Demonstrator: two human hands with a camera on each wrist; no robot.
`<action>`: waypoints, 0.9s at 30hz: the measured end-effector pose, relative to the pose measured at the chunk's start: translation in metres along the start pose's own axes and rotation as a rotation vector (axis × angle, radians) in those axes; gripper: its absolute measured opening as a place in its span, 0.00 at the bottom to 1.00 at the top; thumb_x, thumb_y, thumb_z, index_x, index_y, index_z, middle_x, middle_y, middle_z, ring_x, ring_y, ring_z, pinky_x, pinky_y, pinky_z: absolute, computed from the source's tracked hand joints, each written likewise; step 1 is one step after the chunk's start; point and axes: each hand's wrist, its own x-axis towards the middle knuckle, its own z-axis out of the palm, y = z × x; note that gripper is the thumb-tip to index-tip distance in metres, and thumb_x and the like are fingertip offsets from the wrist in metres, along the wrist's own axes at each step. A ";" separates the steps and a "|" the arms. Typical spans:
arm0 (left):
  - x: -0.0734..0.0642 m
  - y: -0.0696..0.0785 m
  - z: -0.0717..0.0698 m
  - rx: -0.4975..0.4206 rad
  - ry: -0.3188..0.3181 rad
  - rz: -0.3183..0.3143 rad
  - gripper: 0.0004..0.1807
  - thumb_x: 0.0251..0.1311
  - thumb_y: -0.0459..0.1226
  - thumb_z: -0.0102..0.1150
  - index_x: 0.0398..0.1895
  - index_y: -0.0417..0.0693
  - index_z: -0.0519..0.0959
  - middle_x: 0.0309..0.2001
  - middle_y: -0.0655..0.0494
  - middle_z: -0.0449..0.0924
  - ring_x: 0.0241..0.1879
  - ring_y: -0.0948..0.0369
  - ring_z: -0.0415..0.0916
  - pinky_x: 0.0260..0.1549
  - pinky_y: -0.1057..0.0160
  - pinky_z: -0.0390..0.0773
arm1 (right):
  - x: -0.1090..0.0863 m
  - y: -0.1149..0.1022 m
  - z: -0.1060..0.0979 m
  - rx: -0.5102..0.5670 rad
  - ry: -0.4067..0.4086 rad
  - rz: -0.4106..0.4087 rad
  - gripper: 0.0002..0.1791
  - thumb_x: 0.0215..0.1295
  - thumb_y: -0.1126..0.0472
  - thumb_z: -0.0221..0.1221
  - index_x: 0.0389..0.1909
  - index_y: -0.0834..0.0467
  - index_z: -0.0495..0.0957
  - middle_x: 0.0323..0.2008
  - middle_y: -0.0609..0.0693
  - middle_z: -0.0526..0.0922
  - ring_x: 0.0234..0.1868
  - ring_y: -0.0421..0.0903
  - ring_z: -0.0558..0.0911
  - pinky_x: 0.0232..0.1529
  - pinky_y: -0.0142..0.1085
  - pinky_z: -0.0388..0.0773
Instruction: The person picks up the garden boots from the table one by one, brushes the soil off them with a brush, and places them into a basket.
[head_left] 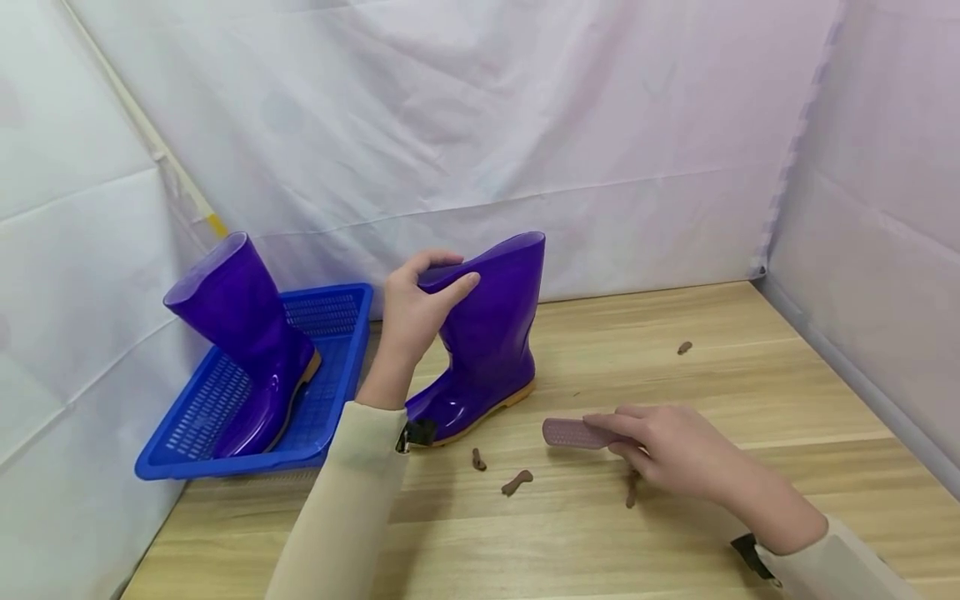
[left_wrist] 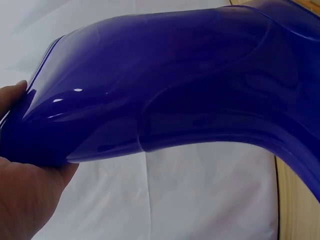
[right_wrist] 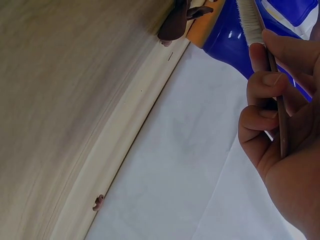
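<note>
A glossy purple rain boot (head_left: 491, 333) with a tan sole stands upright on the wooden table, toe toward the left. At its top rim, my left hand (head_left: 420, 308) grips the shaft, thumb on the outside; some fingertips are hidden. The shaft fills much of the left wrist view. My right hand (head_left: 671, 450) holds a mauve brush (head_left: 573, 433) by its handle, to the right of the boot and apart from it. White bristles (right_wrist: 248, 22) show in the right wrist view. Below that hand lies a brown clump (head_left: 632, 490), partly covered.
A blue plastic basket (head_left: 348, 367) at the left holds a second purple boot (head_left: 262, 350), leaning. More brown clumps lie on the table (head_left: 540, 542): one clump (head_left: 478, 459), another (head_left: 517, 482), and one farther back (head_left: 685, 347). White cloth (head_left: 637, 167) hangs behind and at both sides.
</note>
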 end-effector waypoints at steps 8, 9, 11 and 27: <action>0.002 0.001 0.004 -0.045 0.090 0.019 0.09 0.60 0.38 0.78 0.40 0.47 0.90 0.43 0.51 0.90 0.45 0.62 0.84 0.41 0.65 0.84 | 0.001 0.001 0.001 0.005 -0.004 0.004 0.21 0.66 0.60 0.71 0.60 0.45 0.86 0.36 0.35 0.85 0.26 0.26 0.66 0.27 0.25 0.66; 0.002 0.001 0.005 -0.044 0.099 0.020 0.08 0.60 0.38 0.78 0.40 0.47 0.90 0.42 0.51 0.90 0.44 0.62 0.84 0.41 0.65 0.84 | 0.001 0.001 0.001 0.005 -0.004 0.004 0.21 0.66 0.60 0.71 0.60 0.45 0.86 0.36 0.35 0.85 0.26 0.25 0.66 0.27 0.25 0.66; 0.002 0.001 0.005 -0.049 0.114 0.022 0.08 0.59 0.38 0.78 0.39 0.46 0.90 0.41 0.50 0.90 0.43 0.62 0.84 0.41 0.65 0.84 | 0.001 0.001 0.002 0.005 -0.006 0.004 0.21 0.66 0.60 0.71 0.60 0.45 0.86 0.37 0.36 0.86 0.26 0.25 0.67 0.27 0.25 0.66; 0.017 0.037 -0.019 -0.105 0.250 0.136 0.07 0.57 0.35 0.80 0.36 0.42 0.91 0.33 0.65 0.88 0.38 0.64 0.85 0.41 0.66 0.84 | 0.001 0.000 0.000 0.011 -0.009 0.003 0.22 0.67 0.60 0.71 0.61 0.45 0.86 0.36 0.35 0.85 0.25 0.25 0.65 0.26 0.25 0.66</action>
